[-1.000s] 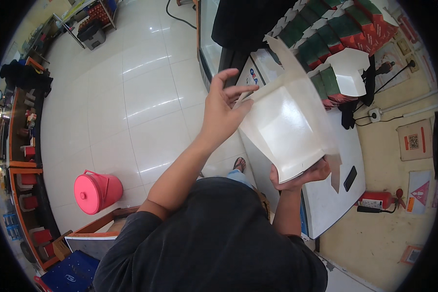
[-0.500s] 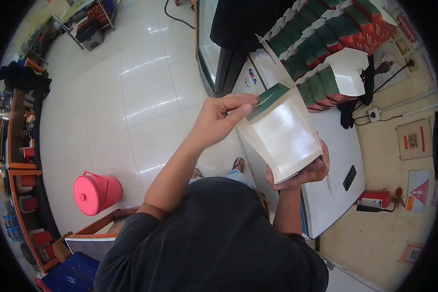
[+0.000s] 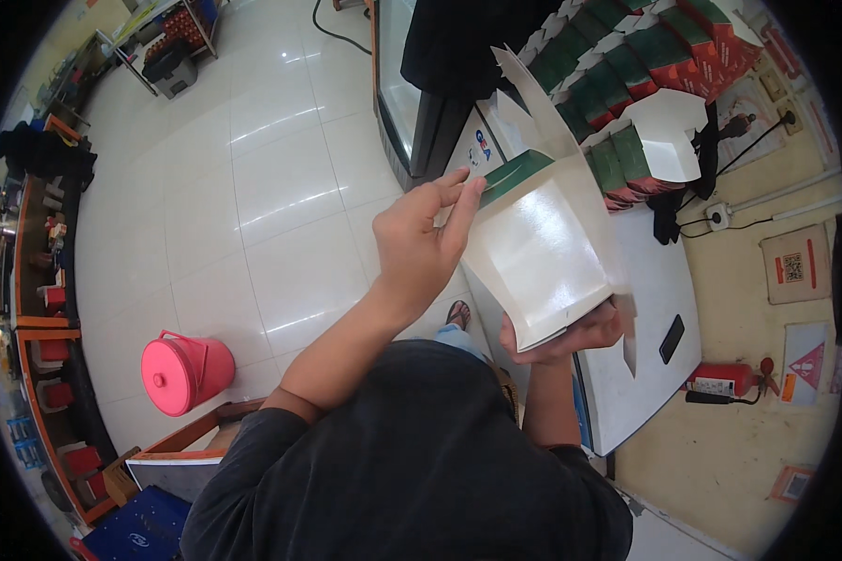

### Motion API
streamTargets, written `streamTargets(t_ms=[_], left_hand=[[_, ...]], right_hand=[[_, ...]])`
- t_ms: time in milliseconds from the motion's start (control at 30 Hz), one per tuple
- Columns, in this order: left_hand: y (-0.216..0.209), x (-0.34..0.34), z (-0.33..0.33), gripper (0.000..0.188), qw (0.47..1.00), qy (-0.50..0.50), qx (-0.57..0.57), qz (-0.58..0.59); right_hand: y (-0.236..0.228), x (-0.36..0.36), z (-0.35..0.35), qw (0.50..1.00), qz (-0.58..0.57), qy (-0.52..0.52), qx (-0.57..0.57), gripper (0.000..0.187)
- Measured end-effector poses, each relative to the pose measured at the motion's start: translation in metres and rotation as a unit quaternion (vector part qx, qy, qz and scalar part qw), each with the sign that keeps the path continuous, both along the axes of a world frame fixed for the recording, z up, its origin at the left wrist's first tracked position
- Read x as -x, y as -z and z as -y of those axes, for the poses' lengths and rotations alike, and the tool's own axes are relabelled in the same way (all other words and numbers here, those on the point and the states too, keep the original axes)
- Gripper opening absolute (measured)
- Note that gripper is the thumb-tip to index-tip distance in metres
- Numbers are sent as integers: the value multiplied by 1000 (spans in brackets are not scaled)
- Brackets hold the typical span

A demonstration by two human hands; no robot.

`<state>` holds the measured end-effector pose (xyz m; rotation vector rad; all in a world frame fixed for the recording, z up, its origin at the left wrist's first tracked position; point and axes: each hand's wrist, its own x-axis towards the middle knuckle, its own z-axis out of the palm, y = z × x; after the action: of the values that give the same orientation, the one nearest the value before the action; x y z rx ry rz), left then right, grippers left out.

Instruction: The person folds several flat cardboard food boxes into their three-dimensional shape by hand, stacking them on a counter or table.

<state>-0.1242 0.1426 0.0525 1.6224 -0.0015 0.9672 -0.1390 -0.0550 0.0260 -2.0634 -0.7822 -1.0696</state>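
Note:
A half-folded paper food box (image 3: 543,252), white inside with a green outer face, is held up in front of me with its inside towards me. Its long side flaps stand out past the top and the right edge. My left hand (image 3: 426,220) pinches the box's left edge beside the green panel, thumb and fingers together. Under the lower end, my right hand (image 3: 571,334) is wrapped round the box, with some of its fingers hidden behind the card.
Several folded green and red boxes (image 3: 617,79) stand stacked at the back of the white freezer top (image 3: 650,280). A black phone (image 3: 672,339) lies there too. On the wall side is a red fire extinguisher (image 3: 720,379). A pink lidded bucket (image 3: 187,372) stands on the floor at left.
My left hand has shifted slightly left and turned more upright, its fingers still at the box edge. The box has tilted a little, and its inside shows more squarely.

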Motion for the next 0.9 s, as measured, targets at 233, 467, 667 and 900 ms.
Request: streamTargets(t_ms=[233, 467, 667, 900], left_hand=[[1, -2, -11, 13, 989, 106, 33, -103], [2, -4, -3, 41, 885, 257, 327, -209], [38, -33, -12, 20, 891, 160, 367, -214], [42, -35, -51, 12, 967, 149, 196, -64]], right_hand=[[-5, -3, -8, 999, 53, 2, -12, 112], [20, -10, -19, 998, 10, 29, -55, 118], [34, -11, -11, 991, -100, -80, 25, 145], [23, -27, 99, 890, -441, -87, -76, 100]])
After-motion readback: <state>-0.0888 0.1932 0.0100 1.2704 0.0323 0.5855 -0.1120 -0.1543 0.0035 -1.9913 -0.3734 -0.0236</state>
